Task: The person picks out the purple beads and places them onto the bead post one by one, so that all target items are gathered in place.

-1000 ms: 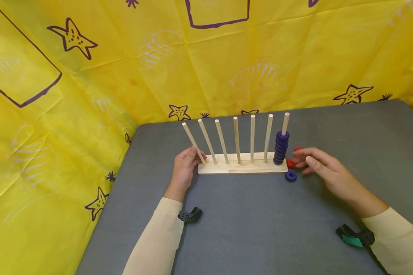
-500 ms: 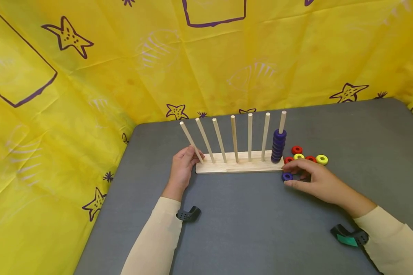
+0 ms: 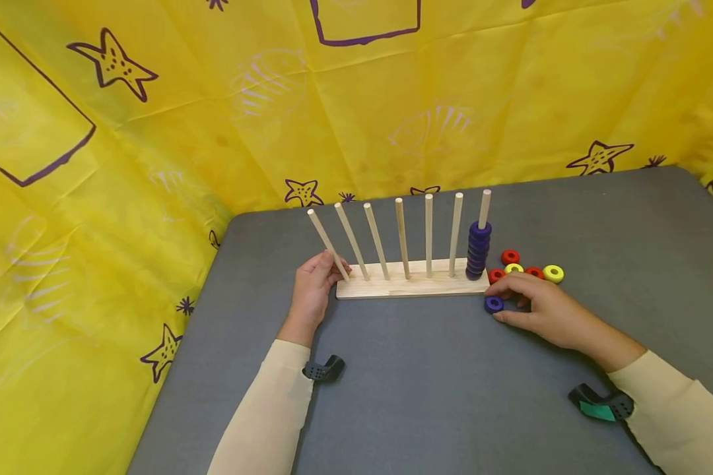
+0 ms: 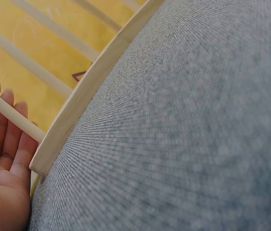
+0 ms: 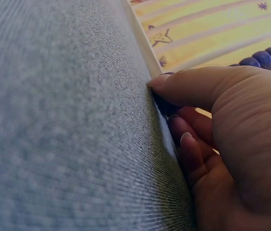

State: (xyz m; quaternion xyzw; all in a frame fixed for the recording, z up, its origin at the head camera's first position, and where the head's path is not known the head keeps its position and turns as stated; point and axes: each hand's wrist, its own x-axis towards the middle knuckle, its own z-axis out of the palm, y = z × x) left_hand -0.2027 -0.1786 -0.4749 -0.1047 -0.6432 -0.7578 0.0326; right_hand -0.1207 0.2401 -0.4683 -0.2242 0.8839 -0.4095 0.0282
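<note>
A wooden pegboard (image 3: 412, 284) with several upright pegs stands on the table. My left hand (image 3: 310, 290) holds its leftmost peg (image 3: 328, 243) near the base, thumb in front; in the left wrist view, fingers (image 4: 10, 134) lie behind that peg (image 4: 13, 113). The rightmost peg carries a stack of dark blue rings (image 3: 478, 251). Beyond the board's right end, my right hand (image 3: 549, 310) pinches a loose blue ring (image 3: 494, 304) lying on the table. In the right wrist view the thumb (image 5: 188, 86) covers most of this ring (image 5: 163, 103).
Several loose rings lie behind my right hand, among them a red ring (image 3: 510, 257) and a yellow ring (image 3: 553, 274). The grey table (image 3: 416, 396) reaches back to a yellow cloth (image 3: 362, 119) with sea-creature drawings, which also hangs along the left.
My right hand has moved left and toward me from the red rings to the loose blue ring, uncovering the red and yellow rings. My left hand keeps its hold on the peg.
</note>
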